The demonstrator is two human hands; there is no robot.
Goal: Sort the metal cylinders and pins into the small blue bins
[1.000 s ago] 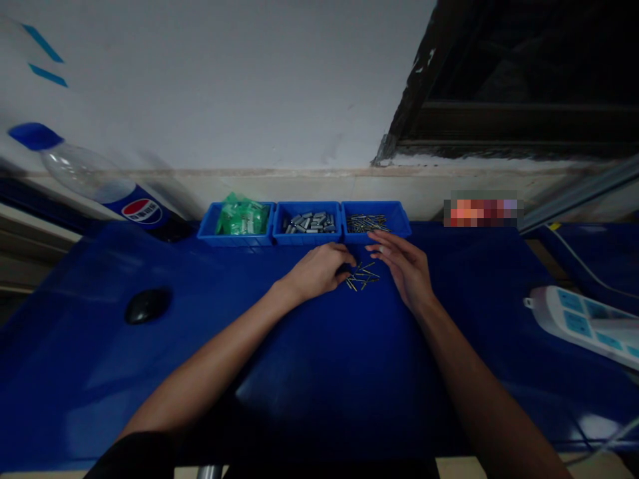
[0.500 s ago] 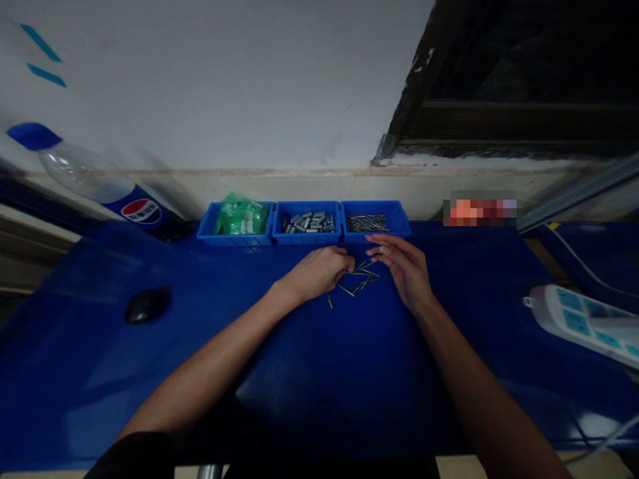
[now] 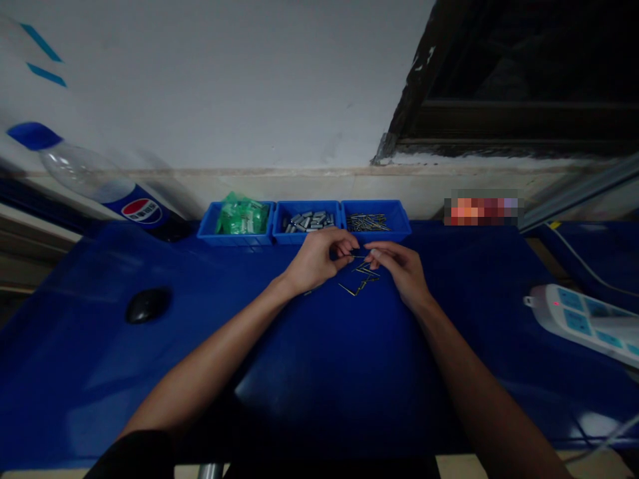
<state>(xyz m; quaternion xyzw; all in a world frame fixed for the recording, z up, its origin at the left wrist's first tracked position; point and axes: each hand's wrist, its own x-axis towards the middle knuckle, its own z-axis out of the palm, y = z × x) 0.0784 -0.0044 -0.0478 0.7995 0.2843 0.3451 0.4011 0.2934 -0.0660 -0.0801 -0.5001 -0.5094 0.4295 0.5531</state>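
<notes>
A small heap of thin metal pins (image 3: 360,281) lies on the blue table (image 3: 319,359) just in front of three blue bins. My left hand (image 3: 317,259) is curled, its fingertips pinched on one pin (image 3: 357,255) held just above the heap. My right hand (image 3: 399,269) faces it from the right, fingers bent and pinched at the same pin's other end. The right bin (image 3: 375,222) holds more pins, the middle bin (image 3: 307,223) small grey metal pieces, the left bin (image 3: 238,221) green plastic packets.
A Pepsi bottle (image 3: 94,183) stands at the back left, leaning in the view. A black mouse (image 3: 146,305) sits on the left of the table. A white power strip (image 3: 584,322) with a cable lies at the right edge. A wall rises behind the bins.
Both hands lifted off the heap and came together, pinching one pin between them. The left hand rose toward the middle bin. A few pins now lie spread toward the front left of the heap.
</notes>
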